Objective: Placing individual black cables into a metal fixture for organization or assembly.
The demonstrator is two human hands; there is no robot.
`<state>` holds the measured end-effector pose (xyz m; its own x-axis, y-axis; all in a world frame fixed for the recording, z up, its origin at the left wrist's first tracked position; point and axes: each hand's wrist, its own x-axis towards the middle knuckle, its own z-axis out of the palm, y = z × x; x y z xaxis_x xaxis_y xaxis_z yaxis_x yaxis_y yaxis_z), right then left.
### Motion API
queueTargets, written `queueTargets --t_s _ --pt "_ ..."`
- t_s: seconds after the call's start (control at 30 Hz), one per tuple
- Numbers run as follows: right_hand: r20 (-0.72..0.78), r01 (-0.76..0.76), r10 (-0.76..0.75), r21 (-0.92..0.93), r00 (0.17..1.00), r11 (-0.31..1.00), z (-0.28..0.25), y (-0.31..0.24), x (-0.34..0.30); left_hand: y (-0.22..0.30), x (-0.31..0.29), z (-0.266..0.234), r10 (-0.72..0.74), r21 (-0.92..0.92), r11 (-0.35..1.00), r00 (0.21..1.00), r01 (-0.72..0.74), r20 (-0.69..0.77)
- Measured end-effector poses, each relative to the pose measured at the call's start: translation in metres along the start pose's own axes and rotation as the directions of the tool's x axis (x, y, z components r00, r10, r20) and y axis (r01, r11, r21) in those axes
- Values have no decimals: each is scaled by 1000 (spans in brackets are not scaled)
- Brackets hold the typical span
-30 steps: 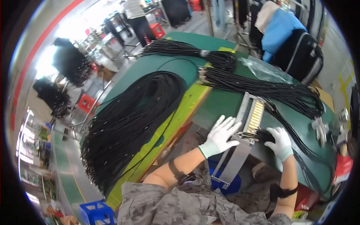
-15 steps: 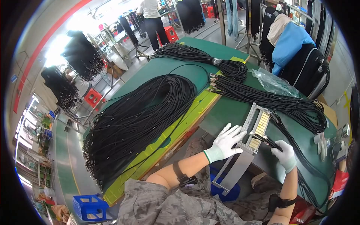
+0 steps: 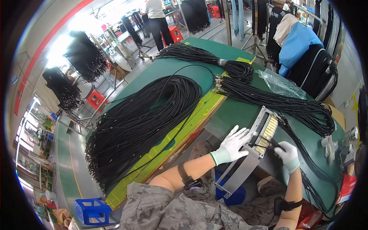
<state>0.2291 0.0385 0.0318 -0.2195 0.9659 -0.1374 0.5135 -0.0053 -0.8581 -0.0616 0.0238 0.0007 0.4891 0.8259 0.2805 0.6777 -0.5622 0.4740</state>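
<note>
In a white glove, my left hand (image 3: 234,145) lies with fingers stretched out along the left side of a grey metal fixture (image 3: 242,174). A row of cream-yellow blocks (image 3: 271,127) runs along the fixture's upper part. My right hand (image 3: 288,156), also gloved, is closed at the fixture's right side on black cables (image 3: 273,145), which look smeared by motion. Thin dark cable ends cross the fixture toward my left fingertips. More black cables (image 3: 293,138) trail from the fixture's upper right down the green table. My right fingertips are partly hidden by the cables.
A large heap of black cables (image 3: 145,119) covers the left table. Two cable bundles (image 3: 199,53) (image 3: 276,99) lie farther back. A clear plastic bag (image 3: 281,86) and spare white gloves (image 3: 328,151) lie to the right. A blue stool (image 3: 92,212) stands at lower left.
My right hand has moved slightly left with the cables. The cables at the fixture have shifted and blurred. My left hand has barely moved.
</note>
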Motion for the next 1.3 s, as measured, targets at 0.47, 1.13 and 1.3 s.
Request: queueTargets --t_s 0.47,1.13,1.3 --pt "10 361 -454 -620 891 696 16 -23 -5 -1 0 -3 14 56 998 1000 -15 14" --pt "-108 498 -600 -454 792 739 21 -28 -7 25 10 -2 -171 -241 966 936 97 -308" --pt "-134 490 -592 -434 795 756 21 -23 -6 31 7 -6 -191 -236 964 934 121 -303"
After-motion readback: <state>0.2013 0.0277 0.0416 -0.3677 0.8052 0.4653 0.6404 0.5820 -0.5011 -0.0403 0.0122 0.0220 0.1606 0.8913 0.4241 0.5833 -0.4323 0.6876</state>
